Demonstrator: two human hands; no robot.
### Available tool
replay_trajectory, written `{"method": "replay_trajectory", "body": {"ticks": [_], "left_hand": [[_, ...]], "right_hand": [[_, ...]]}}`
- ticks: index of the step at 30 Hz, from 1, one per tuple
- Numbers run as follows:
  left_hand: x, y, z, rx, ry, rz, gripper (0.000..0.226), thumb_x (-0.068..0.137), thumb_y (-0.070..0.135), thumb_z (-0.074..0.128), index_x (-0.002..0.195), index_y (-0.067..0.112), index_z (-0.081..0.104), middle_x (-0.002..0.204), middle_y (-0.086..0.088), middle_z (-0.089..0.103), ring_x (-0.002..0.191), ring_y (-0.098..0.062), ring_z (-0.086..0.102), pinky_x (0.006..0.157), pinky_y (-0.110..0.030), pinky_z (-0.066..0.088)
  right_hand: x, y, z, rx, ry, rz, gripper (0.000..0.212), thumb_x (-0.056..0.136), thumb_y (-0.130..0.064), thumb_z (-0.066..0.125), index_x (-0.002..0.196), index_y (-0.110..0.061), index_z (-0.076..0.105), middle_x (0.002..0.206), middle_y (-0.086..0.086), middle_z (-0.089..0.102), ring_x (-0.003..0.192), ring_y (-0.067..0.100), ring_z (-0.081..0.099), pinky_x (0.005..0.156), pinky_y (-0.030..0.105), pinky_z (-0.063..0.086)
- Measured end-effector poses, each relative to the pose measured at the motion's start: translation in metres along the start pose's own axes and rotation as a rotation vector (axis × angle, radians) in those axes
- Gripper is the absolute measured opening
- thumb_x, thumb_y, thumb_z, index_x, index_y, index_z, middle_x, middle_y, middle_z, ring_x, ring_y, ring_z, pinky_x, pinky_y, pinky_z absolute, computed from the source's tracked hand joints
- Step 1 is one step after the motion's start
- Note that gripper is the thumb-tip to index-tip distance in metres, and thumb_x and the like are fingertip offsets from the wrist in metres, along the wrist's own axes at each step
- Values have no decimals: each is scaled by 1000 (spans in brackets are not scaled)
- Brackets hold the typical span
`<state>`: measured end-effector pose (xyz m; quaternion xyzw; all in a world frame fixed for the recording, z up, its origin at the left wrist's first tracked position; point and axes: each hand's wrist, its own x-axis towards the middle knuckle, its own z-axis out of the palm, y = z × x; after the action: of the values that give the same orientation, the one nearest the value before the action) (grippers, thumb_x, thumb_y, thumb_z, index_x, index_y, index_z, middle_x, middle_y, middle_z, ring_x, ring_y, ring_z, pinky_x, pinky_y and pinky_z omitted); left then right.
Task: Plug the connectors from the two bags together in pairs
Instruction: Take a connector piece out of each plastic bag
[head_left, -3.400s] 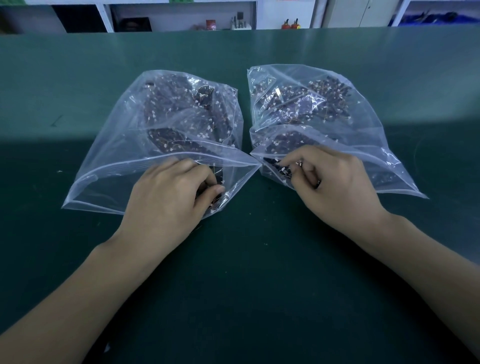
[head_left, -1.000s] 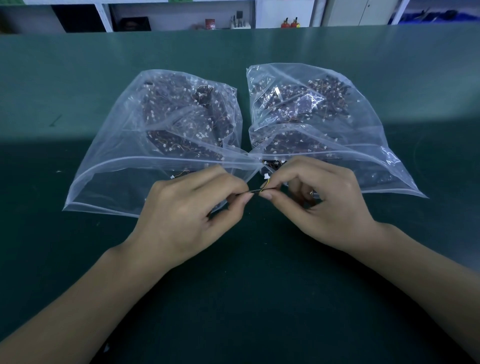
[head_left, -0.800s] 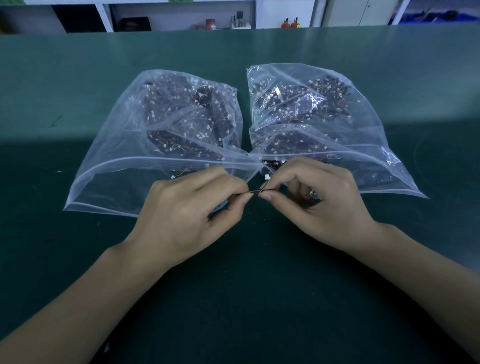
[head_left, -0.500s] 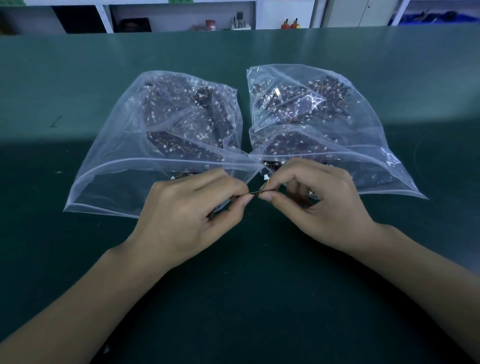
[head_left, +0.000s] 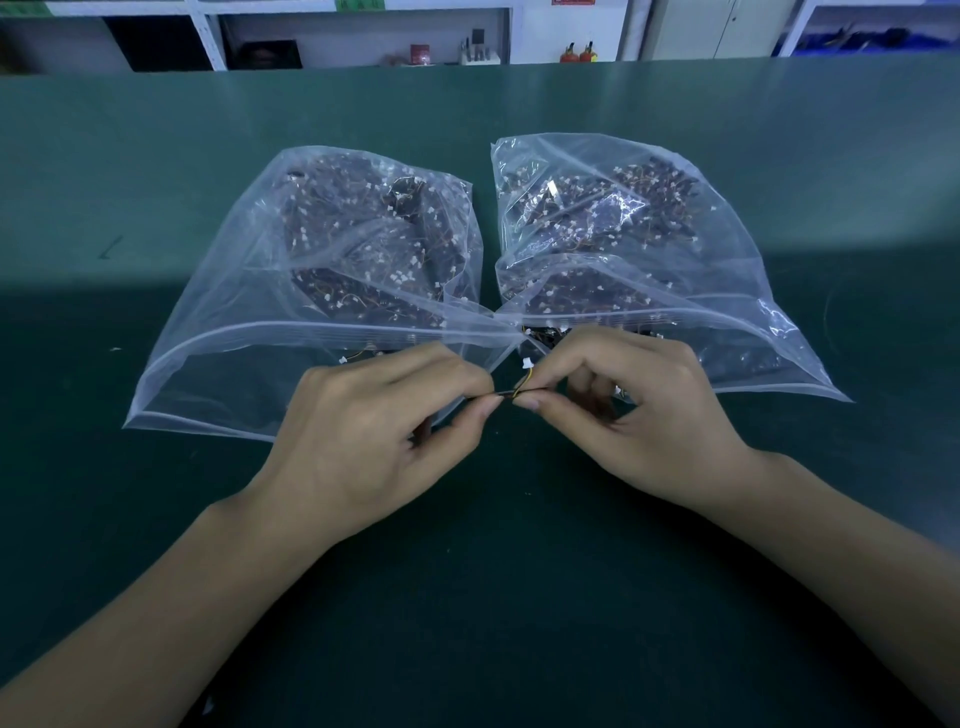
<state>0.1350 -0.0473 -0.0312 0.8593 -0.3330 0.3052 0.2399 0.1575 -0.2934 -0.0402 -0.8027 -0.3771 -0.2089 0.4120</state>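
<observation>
Fingers of the left hand (head_left: 363, 441) pinch one end of a thin wire, thumb and first finger pressed tight on it. The right hand (head_left: 644, 415) pinches the other end the same way, so the two thumbs almost meet in the middle. Between them sits the wired connector (head_left: 511, 392), held just above the green table (head_left: 467, 597), in front of where the two bag mouths meet. Its wire runs sideways from hand to hand, and a little white plug (head_left: 526, 362) sticks up and away from the right finger. The other plug is hidden under the fingertips, so I cannot tell if the two are joined yet. To do this well, I think the hands should hold close to the plugs, line them up straight and push gently until they fit. Behind the hands lie the left bag (head_left: 311, 291) and the right bag (head_left: 649, 260), both open and full of more connectors.
</observation>
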Motion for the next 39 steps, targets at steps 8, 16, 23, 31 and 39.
{"method": "replay_trajectory", "body": {"ticks": [8, 16, 23, 31, 39], "left_hand": [[0, -2, 1, -42, -3, -11, 21, 108, 31, 68, 98, 17, 81, 91, 10, 72, 66, -16, 63, 49, -40, 49], [0, -1, 0, 54, 14, -107, 37, 109, 43, 63, 83, 20, 75, 76, 12, 63, 63, -11, 57, 48, -37, 46], [2, -3, -3, 254, -36, -188, 52, 113, 44, 48, 68, 17, 55, 66, 8, 44, 67, -17, 47, 52, -34, 34], [-1, -12, 1, 308, -175, -295, 27, 111, 33, 52, 94, 17, 66, 87, 5, 59, 86, -22, 51, 80, -39, 42], [-2, -18, 0, 333, -252, -336, 31, 99, 55, 58, 98, 28, 73, 93, 11, 62, 96, -20, 59, 86, -35, 38]], "right_hand": [[1, 2, -2, 38, -21, -23, 16, 96, -16, 78, 107, -5, 76, 95, -5, 73, 67, 10, 58, 63, 18, 46], [0, 7, -3, -88, 31, 99, 14, 103, -26, 68, 95, -13, 69, 79, -6, 64, 66, 17, 61, 60, 38, 50], [5, 14, -11, -232, 78, 215, 13, 102, -26, 63, 94, -16, 62, 83, -14, 63, 76, 13, 65, 67, 38, 53], [8, 24, -19, -457, 33, 204, 5, 103, -14, 62, 99, -14, 65, 83, -7, 58, 72, 9, 47, 62, 32, 44], [6, 24, -22, -610, -79, 201, 10, 97, -16, 69, 103, -15, 77, 101, 1, 67, 100, 26, 60, 92, 40, 49]]}}
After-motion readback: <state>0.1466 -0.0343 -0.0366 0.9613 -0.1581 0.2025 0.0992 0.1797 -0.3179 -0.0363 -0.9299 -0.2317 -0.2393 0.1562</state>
